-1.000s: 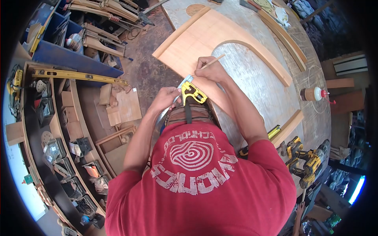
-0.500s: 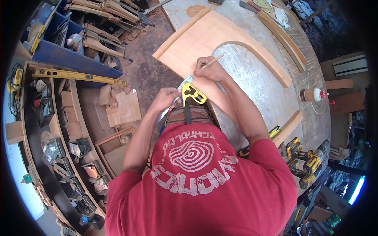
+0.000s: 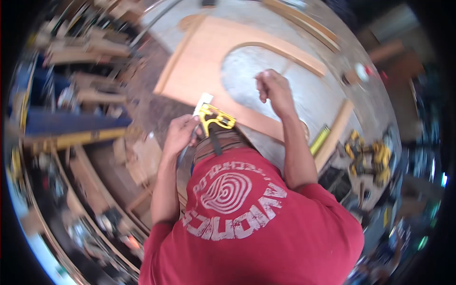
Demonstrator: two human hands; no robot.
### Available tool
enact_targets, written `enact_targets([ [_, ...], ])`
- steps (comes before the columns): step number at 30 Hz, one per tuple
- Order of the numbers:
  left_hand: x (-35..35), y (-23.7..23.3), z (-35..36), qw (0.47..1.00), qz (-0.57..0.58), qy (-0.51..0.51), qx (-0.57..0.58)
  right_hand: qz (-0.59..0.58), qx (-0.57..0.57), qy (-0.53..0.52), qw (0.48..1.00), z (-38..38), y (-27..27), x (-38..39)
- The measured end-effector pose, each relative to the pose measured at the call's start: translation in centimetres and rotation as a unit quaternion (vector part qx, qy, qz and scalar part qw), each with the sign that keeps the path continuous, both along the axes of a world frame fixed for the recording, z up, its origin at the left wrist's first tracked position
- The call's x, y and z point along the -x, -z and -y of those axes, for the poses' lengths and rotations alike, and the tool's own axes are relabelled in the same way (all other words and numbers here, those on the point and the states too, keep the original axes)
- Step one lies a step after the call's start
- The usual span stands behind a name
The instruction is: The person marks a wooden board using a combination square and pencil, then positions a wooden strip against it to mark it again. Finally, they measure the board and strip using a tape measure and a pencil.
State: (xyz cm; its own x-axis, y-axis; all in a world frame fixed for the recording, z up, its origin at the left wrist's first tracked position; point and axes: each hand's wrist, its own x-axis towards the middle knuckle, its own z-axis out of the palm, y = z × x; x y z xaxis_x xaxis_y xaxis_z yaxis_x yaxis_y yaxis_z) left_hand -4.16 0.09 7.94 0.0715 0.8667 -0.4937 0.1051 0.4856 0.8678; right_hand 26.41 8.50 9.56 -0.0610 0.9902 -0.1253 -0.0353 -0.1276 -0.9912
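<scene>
My left hand point(image 3: 180, 135) is closed around the blade of a yellow combination square point(image 3: 216, 118), whose blade end lies over the near edge of a wooden panel point(image 3: 202, 61). The panel has a large curved cutout and wooden strips along its edges. Raised above the cutout, my right hand point(image 3: 277, 91) has its fingers curled in. A faint, blurred pencil point(image 3: 287, 66) shows beside those fingers; motion smears the grip itself.
A yellow tape measure point(image 3: 320, 140) lies beside a wooden strip point(image 3: 336, 133) on the right. Yellow-and-black power drills point(image 3: 375, 159) stand farther right. Long wood pieces point(image 3: 304, 23) and a glue bottle point(image 3: 358, 74) are on the table. Shelves and a yellow level point(image 3: 76, 139) are at left.
My right hand has lifted off the panel's edge and moved right over the cutout. My left hand still holds the combination square. The whole view has shifted and blurred.
</scene>
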Motion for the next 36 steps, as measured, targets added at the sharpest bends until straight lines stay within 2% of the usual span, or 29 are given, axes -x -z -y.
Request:
enact_targets([
  [1,-1.0,-0.5,-1.4,0.999,-0.022,0.029,-0.017,0.126,0.009,0.051,0.991,0.5,-1.4,-0.4],
  [2,-2.4,-1.0,-3.0,0.997,-0.037,0.060,-0.018,0.202,-0.070,0.098,0.972,1.4,-1.3,-0.5],
  [3,-3.8,-0.3,-4.8,0.997,-0.002,0.081,-0.018,0.283,-0.152,0.132,0.938,1.7,-1.5,-1.5],
  [5,-6.9,0.3,-8.4,0.988,0.020,0.153,-0.024,0.457,-0.129,0.226,0.850,3.1,-3.7,-4.8],
  [6,-8.7,0.5,-9.6,0.987,0.041,0.153,-0.013,0.532,-0.113,0.259,0.798,3.6,-4.5,-5.5],
  [8,-12.3,1.2,-11.9,0.988,0.075,0.137,0.009,0.546,0.034,0.312,0.777,5.4,-5.6,-10.8],
  [10,-15.9,4.2,-14.2,0.969,0.223,0.070,0.075,0.576,0.187,0.343,0.718,8.1,-6.2,-14.6],
  [11,-18.0,4.7,-14.6,0.954,0.277,0.015,0.110,0.559,0.256,0.330,0.716,9.2,-6.0,-16.5],
  [12,-19.4,5.3,-14.8,0.949,0.293,0.013,0.116,0.538,0.325,0.315,0.711,10.3,-5.3,-18.1],
  [15,-22.4,7.0,-15.0,0.938,0.322,0.008,0.125,0.552,0.363,0.309,0.684,12.8,-1.3,-20.3],
  [17,-23.8,7.7,-14.6,0.929,0.335,-0.036,0.153,0.559,0.371,0.320,0.669,13.6,0.8,-20.6],
  [19,-24.1,11.6,-14.9,0.927,0.351,0.000,0.131,0.574,0.365,0.340,0.649,13.4,3.2,-21.1],
  [21,-23.0,10.0,-14.2,0.954,0.279,0.049,0.102,0.575,0.343,0.339,0.661,13.1,2.2,-19.7],
  [22,-22.0,9.4,-14.0,0.956,0.252,0.113,0.095,0.579,0.316,0.376,0.651,13.0,1.5,-18.6],
  [23,-21.1,8.6,-14.2,0.954,0.224,0.180,0.087,0.617,0.315,0.357,0.627,12.7,1.8,-19.4],
  [24,-20.2,6.7,-13.8,0.964,0.189,0.178,0.064,0.608,0.313,0.363,0.633,12.2,0.6,-19.0],
  [25,-19.0,4.9,-12.8,0.970,0.153,0.185,0.047,0.626,0.264,0.374,0.632,12.3,1.0,-20.2],
  [27,-16.0,4.0,-11.3,0.969,0.174,0.172,0.008,0.603,0.232,0.384,0.659,11.0,-2.2,-19.7],
  [28,-15.0,3.6,-10.1,0.966,0.189,0.173,-0.008,0.614,0.177,0.381,0.668,10.2,-3.6,-19.2],
  [30,-11.7,2.9,-8.5,0.974,0.172,0.137,-0.059,0.625,0.035,0.338,0.703,8.6,-6.6,-17.7],
  [32,-7.8,1.6,-6.9,0.972,0.203,0.029,-0.118,0.682,-0.092,0.279,0.669,6.9,-8.7,-13.4],
  [34,-4.0,-0.5,-7.3,0.980,0.126,-0.069,-0.139,0.548,-0.139,0.213,0.797,4.9,-8.6,-7.5],
  [35,-2.4,-1.6,-7.5,0.974,0.111,-0.113,-0.159,0.592,-0.265,0.146,0.747,3.6,-7.0,-5.5],
  [36,-0.9,-1.6,-7.9,0.969,0.088,-0.147,-0.180,0.607,-0.241,0.080,0.753,3.1,-6.3,-3.0],
])
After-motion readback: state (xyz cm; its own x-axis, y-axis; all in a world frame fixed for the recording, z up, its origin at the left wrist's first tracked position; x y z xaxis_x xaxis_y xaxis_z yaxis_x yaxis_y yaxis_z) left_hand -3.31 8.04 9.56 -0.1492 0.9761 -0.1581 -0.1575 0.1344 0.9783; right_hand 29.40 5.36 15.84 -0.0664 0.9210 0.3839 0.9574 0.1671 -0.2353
